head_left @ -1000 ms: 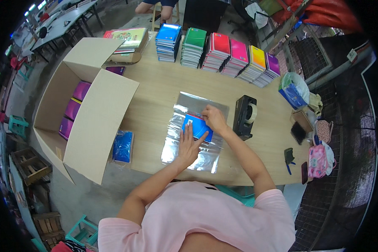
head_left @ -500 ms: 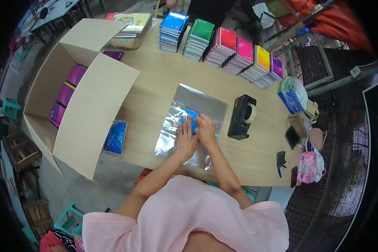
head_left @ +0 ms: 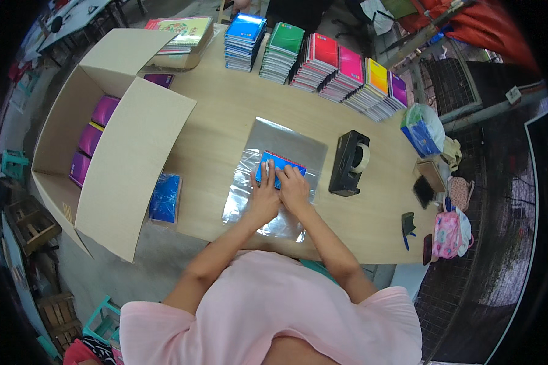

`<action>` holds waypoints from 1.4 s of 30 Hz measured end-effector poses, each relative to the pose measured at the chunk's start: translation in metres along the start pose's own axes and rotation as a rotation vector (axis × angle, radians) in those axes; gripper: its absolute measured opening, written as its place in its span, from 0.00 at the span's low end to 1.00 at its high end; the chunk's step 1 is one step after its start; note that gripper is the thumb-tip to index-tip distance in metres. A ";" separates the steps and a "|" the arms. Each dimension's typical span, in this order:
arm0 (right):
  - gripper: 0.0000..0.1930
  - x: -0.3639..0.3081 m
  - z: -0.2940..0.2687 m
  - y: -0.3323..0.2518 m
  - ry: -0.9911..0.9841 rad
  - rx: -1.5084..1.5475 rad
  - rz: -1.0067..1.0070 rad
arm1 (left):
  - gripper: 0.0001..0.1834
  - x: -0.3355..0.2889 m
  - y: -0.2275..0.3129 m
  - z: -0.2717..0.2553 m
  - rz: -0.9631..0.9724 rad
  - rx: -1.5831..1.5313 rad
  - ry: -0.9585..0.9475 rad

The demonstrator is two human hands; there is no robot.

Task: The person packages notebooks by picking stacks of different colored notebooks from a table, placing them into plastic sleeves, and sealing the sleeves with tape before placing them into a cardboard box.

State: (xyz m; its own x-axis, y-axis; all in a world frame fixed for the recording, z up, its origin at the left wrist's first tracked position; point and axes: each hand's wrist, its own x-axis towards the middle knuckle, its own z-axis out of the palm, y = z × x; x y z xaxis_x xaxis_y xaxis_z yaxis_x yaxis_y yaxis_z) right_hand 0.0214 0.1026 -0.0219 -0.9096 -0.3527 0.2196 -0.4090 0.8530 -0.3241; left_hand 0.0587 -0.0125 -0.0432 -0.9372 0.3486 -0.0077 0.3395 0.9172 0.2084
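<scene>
A small blue notebook with a red spiral binding along its far edge lies on a sheet of clear plastic film. My left hand rests on the left part of its cover with the fingers stretched out. Beside it, my right hand lies on the notebook's near right part, fingers extended and slightly bent. Both hands touch the cover and hide its near edge. The film spreads out beyond the notebook on every side, shiny and creased at the left.
A black tape dispenser stands right of the film. Colour-sorted notebook stacks line the far edge. At left, an open cardboard box holds purple packs; a wrapped blue pack lies beside it. A pink pouch sits at the right edge.
My right hand has uncurled from the notebook's right side, and its fingers now lie on the cover. More of the blue cover and red spiral shows. My left hand's fingers have spread slightly.
</scene>
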 end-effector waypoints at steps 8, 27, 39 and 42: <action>0.29 -0.034 0.008 -0.012 -0.021 -0.137 -0.057 | 0.34 0.004 -0.050 -0.024 0.222 -0.062 0.232; 0.12 -0.084 -0.090 0.144 0.416 0.651 1.104 | 0.33 0.007 -0.062 -0.013 0.261 -0.142 0.259; 0.14 -0.055 -0.027 0.030 0.208 1.173 0.862 | 0.34 0.003 -0.068 -0.003 0.237 -0.124 0.259; 0.30 -0.006 -0.023 0.003 0.099 0.781 0.703 | 0.34 0.008 -0.062 -0.009 0.258 -0.135 0.277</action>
State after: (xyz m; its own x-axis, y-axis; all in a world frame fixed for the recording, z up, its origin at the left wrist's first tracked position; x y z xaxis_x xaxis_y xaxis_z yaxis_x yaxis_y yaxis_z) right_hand 0.0275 0.1168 -0.0028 -0.9645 0.1882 -0.1851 0.2427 0.3564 -0.9023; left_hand 0.0298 -0.0683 -0.0476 -0.8149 0.4820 0.3220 0.5702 0.7665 0.2956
